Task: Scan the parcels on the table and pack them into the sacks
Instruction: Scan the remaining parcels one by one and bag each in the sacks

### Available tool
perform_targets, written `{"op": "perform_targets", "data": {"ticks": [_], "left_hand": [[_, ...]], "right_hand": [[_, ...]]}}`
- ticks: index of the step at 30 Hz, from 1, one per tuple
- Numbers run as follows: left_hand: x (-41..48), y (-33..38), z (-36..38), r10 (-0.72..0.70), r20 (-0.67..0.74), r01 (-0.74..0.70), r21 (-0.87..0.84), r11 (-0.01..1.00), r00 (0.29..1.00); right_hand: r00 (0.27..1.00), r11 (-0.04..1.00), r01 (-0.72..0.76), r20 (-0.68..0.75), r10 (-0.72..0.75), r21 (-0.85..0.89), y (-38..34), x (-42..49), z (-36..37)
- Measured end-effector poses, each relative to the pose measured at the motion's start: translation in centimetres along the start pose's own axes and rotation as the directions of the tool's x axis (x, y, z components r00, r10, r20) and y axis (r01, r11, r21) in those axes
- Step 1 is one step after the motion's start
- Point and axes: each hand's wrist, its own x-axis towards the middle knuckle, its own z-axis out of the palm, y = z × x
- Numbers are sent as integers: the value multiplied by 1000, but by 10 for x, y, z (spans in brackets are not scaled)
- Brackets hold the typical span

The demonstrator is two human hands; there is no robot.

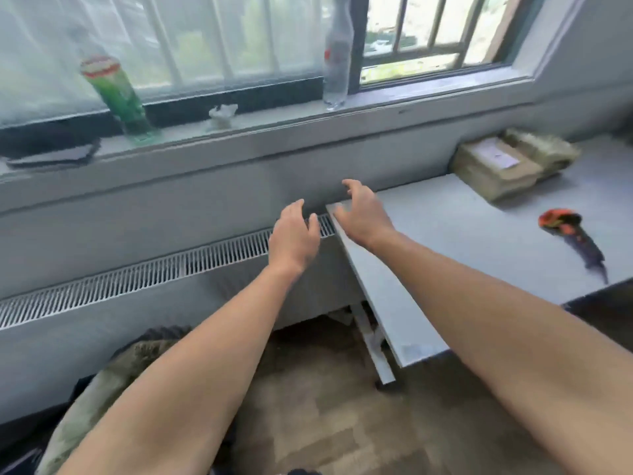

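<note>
A white table [455,231] fills the right side of the view. At its far right lies a brown cardboard parcel [493,166] with a white label, and a second wrapped parcel [544,149] sits behind it. An orange and black handheld scanner [572,238] lies on the table near the right edge. My left hand [294,238] hovers beyond the table's left corner, fingers relaxed and holding nothing. My right hand [363,214] hovers over that corner, fingers spread and empty. A pale greenish sack [102,389] lies on the floor at lower left, partly hidden by my left arm.
A windowsill runs along the back with a green bottle [120,97], a clear bottle [337,60], a crumpled white scrap [222,114] and a dark flat object [51,154]. A slotted radiator grille [154,272] sits below. The table's metal leg [376,344] stands on the floor.
</note>
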Motion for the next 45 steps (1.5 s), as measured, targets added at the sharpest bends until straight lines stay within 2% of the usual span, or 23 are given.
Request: {"op": "perform_targets", "data": {"ticks": [7,11,14,25,32,38,45], "left_hand": [[-16,213,146,220,153,-214,-55,975,964],[-35,302,219,267,225,-247,-114,962,937],[-44,337,255,271,265,-249,-114,962,925],[31,350,322,182,330,-185,-24,982,926],[89,349,350,143,329,-146,-16,989,933],[151,346,394,93,279,-100,11,995,956],[203,357,462,-91,219,102,-36,994,972]], "right_hand": [[947,971,-238,-229,226,-26,180,-41,-206],[909,941,-337,-270,318,-27,262,-64,-276],[897,933,-360,-275,346,1,301,-65,-302],[887,908,-419,-199,416,32,371,4,-309],[904,916,-401,-160,397,5,391,79,-313],[956,956,-291,-34,290,-28,430,153,-304],[978,983,-174,102,179,-56,492,246,-300]]}}
